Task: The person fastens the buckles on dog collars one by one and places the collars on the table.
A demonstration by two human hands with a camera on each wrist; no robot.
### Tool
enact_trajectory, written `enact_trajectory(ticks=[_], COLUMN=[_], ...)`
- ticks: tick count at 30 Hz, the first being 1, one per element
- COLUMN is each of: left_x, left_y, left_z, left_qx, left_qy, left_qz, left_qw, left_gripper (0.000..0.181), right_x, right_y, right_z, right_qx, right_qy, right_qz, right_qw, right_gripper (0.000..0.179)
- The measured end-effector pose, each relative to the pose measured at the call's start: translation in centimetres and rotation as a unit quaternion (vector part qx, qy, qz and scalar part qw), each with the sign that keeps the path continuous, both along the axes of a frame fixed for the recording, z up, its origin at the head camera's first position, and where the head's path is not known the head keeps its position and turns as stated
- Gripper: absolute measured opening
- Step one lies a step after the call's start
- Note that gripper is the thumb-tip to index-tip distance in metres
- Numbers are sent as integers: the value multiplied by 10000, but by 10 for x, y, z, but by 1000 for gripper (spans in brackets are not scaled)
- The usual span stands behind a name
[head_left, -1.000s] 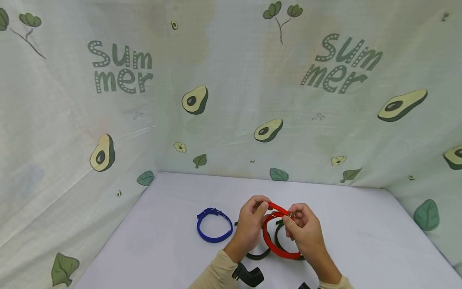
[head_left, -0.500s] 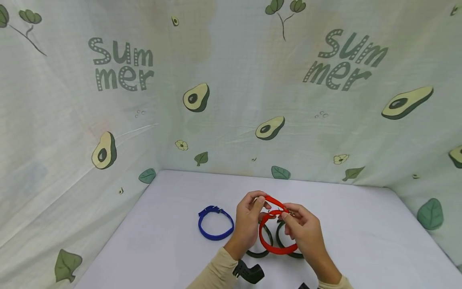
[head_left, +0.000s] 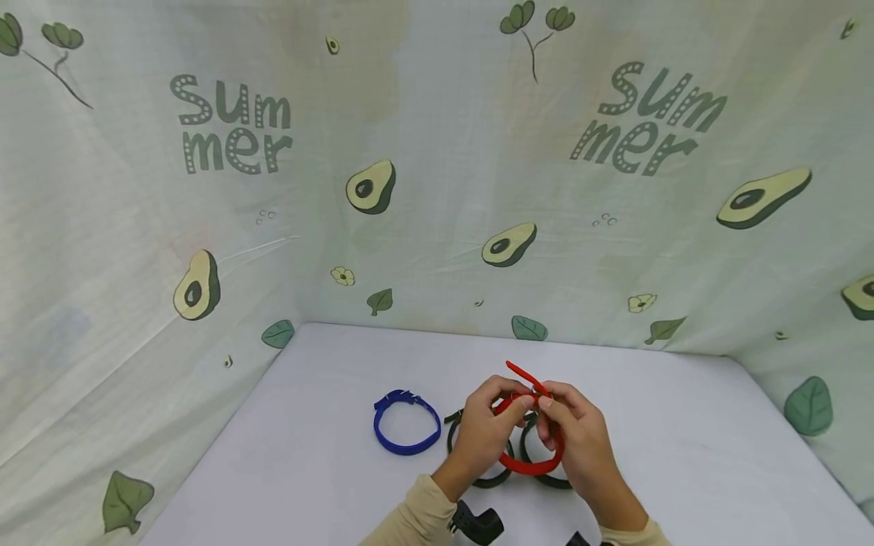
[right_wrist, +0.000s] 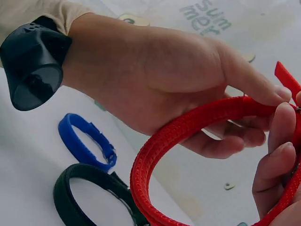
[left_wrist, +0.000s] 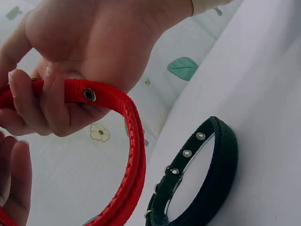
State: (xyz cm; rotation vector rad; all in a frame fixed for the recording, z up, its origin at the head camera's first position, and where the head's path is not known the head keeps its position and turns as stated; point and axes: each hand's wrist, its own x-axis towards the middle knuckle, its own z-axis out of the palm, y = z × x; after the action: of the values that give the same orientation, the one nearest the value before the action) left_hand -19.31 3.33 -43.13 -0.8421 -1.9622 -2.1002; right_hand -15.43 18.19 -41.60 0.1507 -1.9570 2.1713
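Both hands hold a red collar [head_left: 529, 465] above the white table. My left hand [head_left: 483, 431] pinches its band near the buckle end, thumb on the near side. My right hand [head_left: 576, 434] pinches the other side by the buckle, which the fingers mostly hide. A free strap end [head_left: 522, 371] sticks up past the fingertips. In the left wrist view, the right hand [left_wrist: 89, 56] has fingers curled round the red band, and a metal eyelet [left_wrist: 89, 94] shows. The right wrist view has the left hand [right_wrist: 188, 80] holding the loop's top with thumb and fingers.
Two dark green collars lie on the table, one left [head_left: 493, 481] and one right [head_left: 524, 446], partly behind the hands. A blue collar [head_left: 407, 449] lies buckled farther left. Printed fabric [head_left: 437, 152] walls the table's back and sides. A black device [head_left: 480, 525] sits on the left wrist.
My left hand has let go of the strap's free end and moved down and right to the band beside the buckle. The strap end now stands free. The right hand stays nearly in place.
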Motion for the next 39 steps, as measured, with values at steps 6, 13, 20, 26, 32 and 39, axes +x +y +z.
enact_trajectory(ticks=[6,13,20,26,32,39], left_x=[0,2,2,4,3,1], left_y=[1,2,2,3,2,-4], left_z=[-2,-3,-1,-3,-2,1], left_qx=[-219,-351,-482,-578,-604,-750], left_qy=[651,978,1118,1095,985,861], left_qz=[273,489,532,548,491,326], left_qw=[9973,9934,9911,9908,9921,9929], left_gripper=[18,21,22,23,23,21], right_x=[0,-1,-1,-1,-1,0], right_y=[3,5,4,1,-3,-6], right_z=[0,-1,-1,-2,1,4], right_qx=[-720,-1004,-1087,-959,-825,56], right_qy=[-1,-83,-41,-112,-177,-70], right_qz=[609,874,744,344,-97,-372], right_qw=[9955,9911,9913,9947,9964,9993], right_gripper=[18,19,19,18,23,42])
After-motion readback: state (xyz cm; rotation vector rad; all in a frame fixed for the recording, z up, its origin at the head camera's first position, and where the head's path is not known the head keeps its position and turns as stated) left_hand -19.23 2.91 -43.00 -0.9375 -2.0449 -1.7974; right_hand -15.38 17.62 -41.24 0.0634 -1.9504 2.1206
